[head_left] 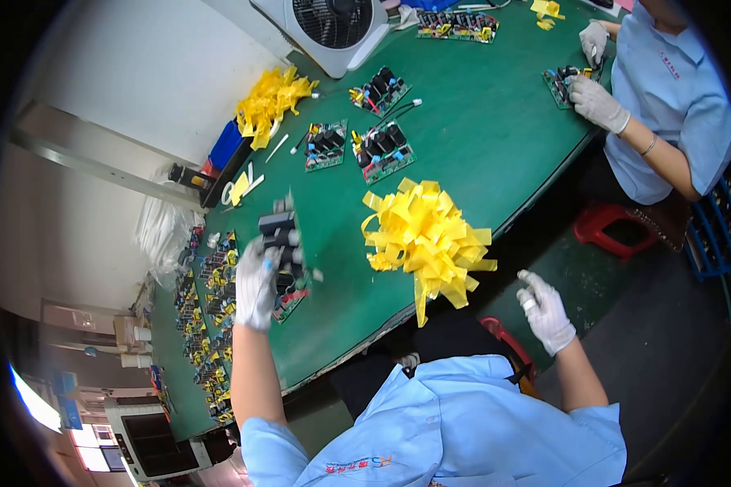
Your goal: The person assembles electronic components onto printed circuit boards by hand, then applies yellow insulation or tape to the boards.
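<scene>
My left hand (pixel 256 286), in a white glove, grips a green circuit board (pixel 292 302) by its side, above the table's left part. Black cylindrical capacitors stand along this board, which is tilted and slightly blurred. Out past the table's front edge, my right hand (pixel 549 318), gloved too, hangs in the air with its fingers apart and no object visible in it. Between my hands, a big bunch of yellow tape strips (pixel 430 239) sticks out over the table edge. Farther back, three circuit boards (pixel 383 152) with black capacitors lie on the green table (pixel 463 122).
Several rows of circuit boards (pixel 211 308) fill the left end. A second yellow tape pile (pixel 270 105) sits on a blue bin (pixel 226 146). A fan (pixel 333 28) stands at the back. At right, a gloved co-worker (pixel 674 105) handles a board (pixel 559 88) near a red stool (pixel 613 231).
</scene>
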Tool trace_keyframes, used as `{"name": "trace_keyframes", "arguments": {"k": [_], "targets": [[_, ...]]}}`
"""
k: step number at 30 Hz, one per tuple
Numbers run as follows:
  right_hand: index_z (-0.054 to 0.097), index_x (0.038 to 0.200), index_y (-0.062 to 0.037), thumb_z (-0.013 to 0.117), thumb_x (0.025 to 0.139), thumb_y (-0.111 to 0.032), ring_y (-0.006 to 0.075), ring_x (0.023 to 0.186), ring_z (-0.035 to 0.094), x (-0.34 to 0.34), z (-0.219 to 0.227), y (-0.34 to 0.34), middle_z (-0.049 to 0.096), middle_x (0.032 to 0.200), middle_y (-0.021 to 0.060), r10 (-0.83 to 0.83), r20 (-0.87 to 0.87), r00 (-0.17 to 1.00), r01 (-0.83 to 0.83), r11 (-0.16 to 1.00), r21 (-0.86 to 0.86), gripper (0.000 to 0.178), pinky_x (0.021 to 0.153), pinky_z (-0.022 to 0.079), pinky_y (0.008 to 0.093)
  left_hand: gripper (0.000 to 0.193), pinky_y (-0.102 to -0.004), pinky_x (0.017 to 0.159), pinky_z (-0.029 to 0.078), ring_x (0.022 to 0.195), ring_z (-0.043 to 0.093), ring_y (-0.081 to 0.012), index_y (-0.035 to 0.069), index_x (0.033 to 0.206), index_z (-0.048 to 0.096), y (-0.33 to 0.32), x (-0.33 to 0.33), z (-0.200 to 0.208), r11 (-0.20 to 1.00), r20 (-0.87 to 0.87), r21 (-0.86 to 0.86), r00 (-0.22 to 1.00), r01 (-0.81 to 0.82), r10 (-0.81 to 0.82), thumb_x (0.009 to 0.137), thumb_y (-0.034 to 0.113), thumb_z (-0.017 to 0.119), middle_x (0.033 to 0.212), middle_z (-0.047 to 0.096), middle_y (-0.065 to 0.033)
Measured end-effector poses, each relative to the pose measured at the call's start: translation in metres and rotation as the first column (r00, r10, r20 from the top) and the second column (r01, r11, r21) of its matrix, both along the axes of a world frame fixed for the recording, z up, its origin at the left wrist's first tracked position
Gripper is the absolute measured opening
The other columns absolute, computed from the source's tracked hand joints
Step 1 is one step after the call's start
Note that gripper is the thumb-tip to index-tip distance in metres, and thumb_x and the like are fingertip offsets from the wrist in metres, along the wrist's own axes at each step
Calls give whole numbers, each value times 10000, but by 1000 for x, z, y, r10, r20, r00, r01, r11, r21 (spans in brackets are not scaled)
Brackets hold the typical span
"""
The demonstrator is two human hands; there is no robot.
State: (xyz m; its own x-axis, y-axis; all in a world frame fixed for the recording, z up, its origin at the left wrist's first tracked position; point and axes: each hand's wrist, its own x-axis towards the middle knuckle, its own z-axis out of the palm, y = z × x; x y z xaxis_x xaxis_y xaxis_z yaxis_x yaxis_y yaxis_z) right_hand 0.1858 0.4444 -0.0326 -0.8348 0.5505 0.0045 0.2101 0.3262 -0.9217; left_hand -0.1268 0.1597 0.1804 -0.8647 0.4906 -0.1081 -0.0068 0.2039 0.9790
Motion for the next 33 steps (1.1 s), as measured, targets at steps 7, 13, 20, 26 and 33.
{"name": "trace_keyframes", "arguments": {"k": [7, 13, 20, 26, 33], "targets": [[584, 1216, 52, 604, 909, -139, 385, 933, 672, 16, 7, -23, 666, 1059, 264, 45, 17, 999, -44, 998, -48, 362, 835, 536, 405, 284, -413, 765, 537, 880, 687, -310, -14, 1133, 638, 239, -47, -13, 926, -579, -375, 770, 41, -269, 898, 145, 625, 1022, 703, -186], [610, 1166, 46, 624, 923, -158, 429, 993, 650, 69, -23, -41, 671, 1084, 262, -132, 7, 991, 132, 991, 22, 318, 865, 532, 447, 179, -481, 840, 546, 951, 669, -418, 30, 980, 650, 366, -61, -98, 770, -680, -634, 423, 72, -599, 846, 77, 541, 986, 683, -250], [588, 1201, 55, 664, 896, -205, 321, 810, 671, 74, -28, -46, 672, 950, 233, -215, 96, 972, 218, 976, -26, 408, 738, 538, 396, 277, -435, 918, 513, 1040, 645, -398, 7, 1155, 629, 359, -66, -131, 791, -652, -561, 457, 245, -605, 943, 175, 568, 1091, 662, -264], [551, 1221, 64, 557, 868, -109, 86, 620, 449, 17, -20, -58, 501, 751, 26, -105, -90, 990, 65, 928, -366, 393, 569, 410, 245, 359, -402, 931, 511, 1075, 645, -369, 35, 1207, 633, 211, -112, -31, 864, -605, -454, 637, 217, -478, 945, 276, 583, 1141, 672, -227], [526, 1263, 61, 538, 896, -130, 71, 667, 431, -16, -30, -105, 517, 800, 12, 215, -95, 972, -225, 733, -642, 414, 617, 394, 225, 373, -474, 848, 541, 907, 672, -428, 46, 980, 713, -85, -108, -85, 505, -376, -842, 877, -190, -298, 902, 387, 584, 909, 687, -264]]}}
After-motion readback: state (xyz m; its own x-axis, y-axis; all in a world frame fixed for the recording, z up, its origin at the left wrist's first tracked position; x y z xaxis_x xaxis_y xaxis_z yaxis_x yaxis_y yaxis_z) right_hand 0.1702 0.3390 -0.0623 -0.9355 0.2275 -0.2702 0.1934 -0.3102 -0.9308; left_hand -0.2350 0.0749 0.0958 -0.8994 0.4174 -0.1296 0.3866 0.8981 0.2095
